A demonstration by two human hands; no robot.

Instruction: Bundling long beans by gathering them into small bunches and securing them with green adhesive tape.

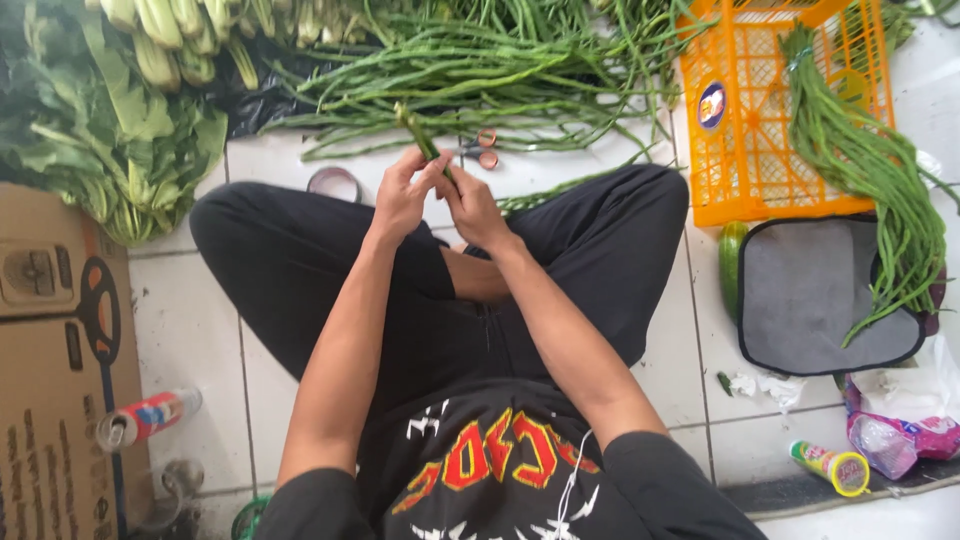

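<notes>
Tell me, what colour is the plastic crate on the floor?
The crate is orange, seen in the head view.

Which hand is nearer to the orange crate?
Right. The right hand is on the crate's side of the held green bundle, though clearly apart from the orange crate. The left hand sits beyond it, farther from the crate.

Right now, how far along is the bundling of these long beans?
One tied bundle of long beans already lies over the orange crate. The left hand and right hand grip a small bunch. A big loose pile remains on the floor.
</notes>
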